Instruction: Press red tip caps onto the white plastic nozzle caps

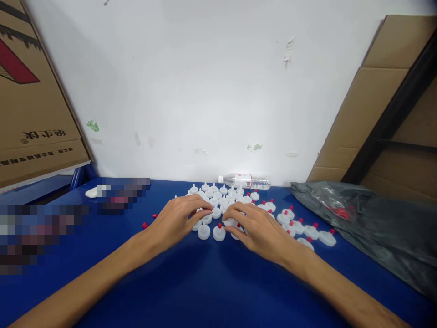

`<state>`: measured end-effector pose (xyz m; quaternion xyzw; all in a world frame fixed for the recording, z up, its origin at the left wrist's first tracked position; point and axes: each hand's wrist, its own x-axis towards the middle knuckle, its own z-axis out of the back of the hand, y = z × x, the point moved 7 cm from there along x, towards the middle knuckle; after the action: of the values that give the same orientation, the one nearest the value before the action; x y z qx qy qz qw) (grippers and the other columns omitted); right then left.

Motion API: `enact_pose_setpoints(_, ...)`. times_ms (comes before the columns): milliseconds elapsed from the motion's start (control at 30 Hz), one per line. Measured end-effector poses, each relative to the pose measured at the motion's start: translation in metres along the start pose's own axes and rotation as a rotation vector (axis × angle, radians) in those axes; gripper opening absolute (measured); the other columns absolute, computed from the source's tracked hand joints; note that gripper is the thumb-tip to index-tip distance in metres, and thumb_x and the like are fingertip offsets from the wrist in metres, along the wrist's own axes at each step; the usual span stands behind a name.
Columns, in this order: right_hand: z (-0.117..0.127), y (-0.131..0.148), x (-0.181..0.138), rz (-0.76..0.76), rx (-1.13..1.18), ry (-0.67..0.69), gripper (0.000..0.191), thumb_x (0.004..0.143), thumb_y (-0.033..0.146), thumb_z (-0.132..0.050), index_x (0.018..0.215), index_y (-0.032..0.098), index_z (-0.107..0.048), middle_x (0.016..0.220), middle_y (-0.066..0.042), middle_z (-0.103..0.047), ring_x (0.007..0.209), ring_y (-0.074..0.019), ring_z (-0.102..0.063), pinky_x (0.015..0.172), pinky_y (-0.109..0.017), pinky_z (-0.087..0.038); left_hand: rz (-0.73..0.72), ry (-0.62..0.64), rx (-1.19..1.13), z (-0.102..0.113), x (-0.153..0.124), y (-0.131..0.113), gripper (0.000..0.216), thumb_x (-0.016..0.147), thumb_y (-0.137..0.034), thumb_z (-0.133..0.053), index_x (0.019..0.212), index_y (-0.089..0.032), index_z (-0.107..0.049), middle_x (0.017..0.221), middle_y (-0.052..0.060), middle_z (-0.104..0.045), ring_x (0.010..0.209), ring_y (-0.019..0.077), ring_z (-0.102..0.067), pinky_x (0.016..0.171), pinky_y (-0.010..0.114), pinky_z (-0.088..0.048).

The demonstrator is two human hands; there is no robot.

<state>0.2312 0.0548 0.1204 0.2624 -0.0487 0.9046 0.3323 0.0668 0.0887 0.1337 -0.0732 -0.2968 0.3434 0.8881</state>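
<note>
Several white round caps (218, 200) with small spouts lie in a cluster on the blue table (205, 282). Some carry red tips (220, 225); the far ones are bare white. My left hand (177, 221) rests palm down at the cluster's left edge, its fingers curled over a white cap (206, 219). My right hand (257, 228) lies palm down on the cluster's front, fingertips pressed on a white cap (229, 222). More red-tipped caps (312, 230) trail off to the right of my right hand.
A clear plastic bottle (244, 181) lies on its side by the white wall. A dark plastic bag (368, 218) with red tips inside sprawls at the right. Loose red tips (145, 225) sit left of my left hand. Cardboard boxes (30, 105) stand at both sides.
</note>
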Motion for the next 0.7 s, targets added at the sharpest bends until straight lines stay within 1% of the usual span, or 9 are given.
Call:
enact_pose_setpoints(67, 0.001, 0.003, 0.0, 0.029, 0.034, -0.009, 0.019, 0.103, 0.021, -0.053, 0.12, 0.023, -0.06, 0.118, -0.008, -0.069, 0.101, -0.0214, -0.068, 0.086, -0.039, -0.057, -0.012, -0.035, -0.039, -0.001, 0.0, -0.003, 0.018, 0.102, -0.032, -0.057, 0.103, -0.023, -0.073, 0.098, 0.001, -0.076, 0.084, 0.0148, -0.068, 0.074, 0.025, -0.049)
enact_pose_setpoints(133, 0.003, 0.008, 0.0, 0.089, 0.068, -0.021, 0.021, 0.104, 0.018, -0.05, 0.123, 0.023, -0.058, 0.12, -0.007, -0.069, 0.111, -0.021, -0.065, 0.097, -0.04, -0.054, -0.029, -0.06, -0.076, -0.002, 0.0, -0.007, 0.017, 0.102, -0.03, -0.058, 0.103, -0.023, -0.074, 0.098, 0.001, -0.076, 0.084, 0.0143, -0.068, 0.07, 0.024, -0.049)
enact_pose_setpoints(200, 0.005, 0.012, 0.001, 0.138, 0.091, -0.028, 0.021, 0.104, 0.016, -0.049, 0.122, 0.022, -0.056, 0.118, -0.006, -0.07, 0.116, -0.0205, -0.063, 0.103, -0.041, -0.051, -0.043, -0.071, -0.106, -0.002, 0.0, -0.01, 0.016, 0.101, -0.028, -0.058, 0.103, -0.023, -0.074, 0.098, 0.0, -0.076, 0.085, 0.0133, -0.068, 0.069, 0.022, -0.048)
enact_pose_setpoints(300, 0.006, 0.013, 0.001, 0.121, 0.135, -0.019, 0.02, 0.101, 0.008, -0.047, 0.113, 0.022, -0.054, 0.115, -0.006, -0.07, 0.114, -0.0196, -0.063, 0.1, -0.04, -0.053, -0.052, -0.055, -0.137, -0.002, 0.0, -0.013, 0.014, 0.1, -0.026, -0.06, 0.101, -0.024, -0.074, 0.095, -0.001, -0.076, 0.081, 0.0121, -0.067, 0.069, 0.022, -0.048)
enact_pose_setpoints(367, 0.006, 0.013, 0.001, 0.093, 0.138, -0.012, 0.027, 0.095, -0.001, -0.044, 0.106, 0.023, -0.052, 0.114, -0.007, -0.069, 0.113, -0.0207, -0.063, 0.095, -0.04, -0.055, -0.033, -0.043, -0.125, -0.003, 0.0, -0.012, 0.014, 0.1, -0.029, -0.062, 0.101, -0.025, -0.075, 0.092, -0.001, -0.076, 0.076, 0.0125, -0.067, 0.07, 0.023, -0.048)
enact_pose_setpoints(433, 0.005, 0.015, -0.001, 0.1, 0.08, -0.004, 0.036, 0.088, -0.007, -0.042, 0.106, 0.022, -0.051, 0.115, -0.01, -0.067, 0.116, -0.0233, -0.061, 0.092, -0.04, -0.057, -0.006, -0.03, -0.055, -0.005, 0.0, -0.01, 0.018, 0.101, -0.035, -0.059, 0.104, -0.024, -0.073, 0.092, 0.0, -0.076, 0.076, 0.0143, -0.067, 0.07, 0.025, -0.048)
enact_pose_setpoints(500, 0.005, 0.02, -0.002, 0.145, -0.029, -0.001, 0.041, 0.083, -0.009, -0.041, 0.111, 0.02, -0.051, 0.119, -0.013, -0.066, 0.119, -0.027, -0.059, 0.092, -0.042, -0.058, -0.013, 0.018, 0.054, -0.01, -0.002, -0.01, 0.026, 0.105, -0.037, -0.05, 0.102, -0.022, -0.072, 0.089, 0.002, -0.073, 0.075, 0.0156, -0.066, 0.069, 0.026, -0.047)
enact_pose_setpoints(600, 0.004, 0.03, -0.004, 0.235, -0.171, -0.011, 0.037, 0.084, -0.008, -0.042, 0.108, 0.016, -0.054, 0.119, -0.015, -0.066, 0.114, -0.0299, -0.061, 0.092, -0.043, -0.059, -0.073, 0.126, 0.148, -0.02, -0.005, -0.014, 0.037, 0.108, -0.032, -0.037, 0.093, -0.018, -0.068, 0.084, 0.003, -0.067, 0.069, 0.0153, -0.061, 0.064, 0.027, -0.044)
enact_pose_setpoints(700, 0.003, 0.035, -0.003, 0.276, -0.178, -0.025, 0.03, 0.088, -0.006, -0.041, 0.101, 0.016, -0.056, 0.113, -0.015, -0.067, 0.109, -0.0293, -0.064, 0.092, -0.042, -0.059, -0.091, 0.152, 0.125, -0.023, -0.006, -0.018, 0.036, 0.107, -0.029, -0.035, 0.091, -0.018, -0.065, 0.083, 0.003, -0.066, 0.068, 0.0155, -0.059, 0.063, 0.027, -0.043)
